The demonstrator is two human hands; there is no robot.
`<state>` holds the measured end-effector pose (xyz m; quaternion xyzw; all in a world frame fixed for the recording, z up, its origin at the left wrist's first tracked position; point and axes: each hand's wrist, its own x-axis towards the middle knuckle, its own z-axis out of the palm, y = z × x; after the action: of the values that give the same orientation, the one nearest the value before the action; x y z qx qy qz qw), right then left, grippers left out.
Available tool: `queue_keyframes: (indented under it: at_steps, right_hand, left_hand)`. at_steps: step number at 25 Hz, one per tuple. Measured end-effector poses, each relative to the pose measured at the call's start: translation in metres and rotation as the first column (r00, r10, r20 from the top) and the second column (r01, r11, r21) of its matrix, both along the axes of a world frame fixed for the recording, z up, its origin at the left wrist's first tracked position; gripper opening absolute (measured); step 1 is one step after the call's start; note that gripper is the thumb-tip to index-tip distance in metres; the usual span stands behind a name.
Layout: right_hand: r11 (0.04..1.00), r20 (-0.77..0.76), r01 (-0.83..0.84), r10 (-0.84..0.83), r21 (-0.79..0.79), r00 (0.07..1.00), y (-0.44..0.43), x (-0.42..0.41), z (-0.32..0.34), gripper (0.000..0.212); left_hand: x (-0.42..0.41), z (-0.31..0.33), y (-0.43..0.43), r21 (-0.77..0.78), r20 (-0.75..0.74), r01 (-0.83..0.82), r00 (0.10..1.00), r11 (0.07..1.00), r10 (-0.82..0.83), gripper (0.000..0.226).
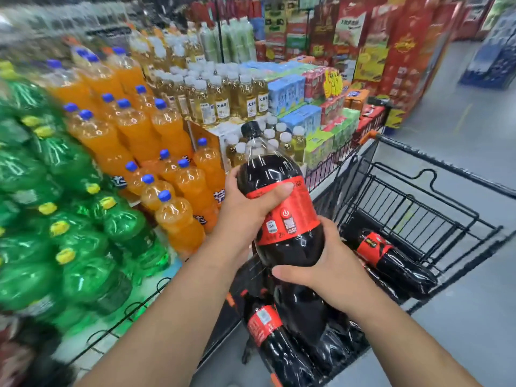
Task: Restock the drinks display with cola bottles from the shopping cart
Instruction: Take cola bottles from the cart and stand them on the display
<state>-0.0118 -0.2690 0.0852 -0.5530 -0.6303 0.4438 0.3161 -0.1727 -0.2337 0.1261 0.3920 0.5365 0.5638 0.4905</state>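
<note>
I hold a large cola bottle (279, 196) with a black cap and red label, tilted, above the black wire shopping cart (418, 208). My left hand (248, 208) grips its upper body with the thumb across the label. Lower down, my right hand (326, 269) grips its bottom part. More cola bottles lie in the cart: one at the right (396, 263) and one below my arms (276, 342). The drinks display (117, 163) fills the left side, its bottles blurred.
Orange soda bottles (173, 219) with blue caps and green bottles (83, 247) with yellow caps are stacked on the display. Yellow tea bottles (223, 104) and boxed drinks (307, 118) stand behind. A low wire fence (332, 166) edges the display. Grey floor (460, 113) lies at the right.
</note>
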Motion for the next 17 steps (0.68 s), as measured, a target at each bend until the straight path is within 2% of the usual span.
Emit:
queue_keyframes:
  at_steps: [8, 14, 17]
  right_hand:
    - [0.964, -0.026, -0.264, 0.265, 0.034, 0.964, -0.038, -0.065, 0.006, 0.109]
    - [0.901, -0.059, -0.432, 0.433, 0.033, 0.899, -0.075, -0.132, 0.007, 0.1]
    - [0.867, -0.055, -0.497, 0.498, 0.037, 0.865, -0.1, -0.173, 0.002, 0.107]
  left_hand:
    - [-0.074, 0.01, -0.08, 0.015, 0.004, -0.231, 0.973, 0.973, 0.231, 0.099]
    - [-0.141, 0.008, -0.145, 0.04, -0.037, -0.399, 0.916, 0.916, 0.4, 0.095]
    - [-0.18, 0.007, -0.182, 0.047, -0.053, -0.447, 0.892, 0.893, 0.449, 0.097]
